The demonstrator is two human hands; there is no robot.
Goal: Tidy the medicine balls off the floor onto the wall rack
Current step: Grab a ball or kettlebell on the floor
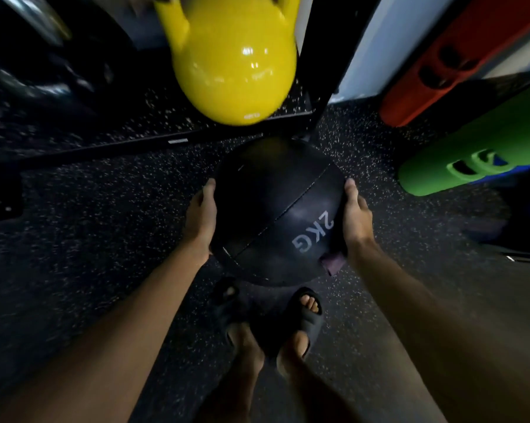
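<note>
Dark floor [89, 239] with tiny white specks, spread over the whole frame.

Big shiny yellow kettlebell [236, 62] at the top middle, a bit blurry, just above the ball in the picture.

Black medicine ball [269, 209] right in the middle of the frame, with "2KG" in pale letters, upside down, on its lower right side. Held between both hands, up over the toes, hiding the tip of one slipper.

Green padded bag [471, 160] at the right edge, with loop handles. Red padded bag [440, 65] above it, in the upper right, leaning.

Black metal frame [104, 148], with a long low bar from the left edge to a post near the top middle.

Left hand [201, 215] grasping the ball's left side, thumb up along the curve, fingers out of sight behind it. Right hand [356, 218] grasping the right side the same way.

Black slippers [308, 312] on two bare feet at the lower middle, under the ball.

Small purple scrap [334, 262] at the ball's lower right, just beside the right wrist. Hard to tell what kind of thing.
</note>
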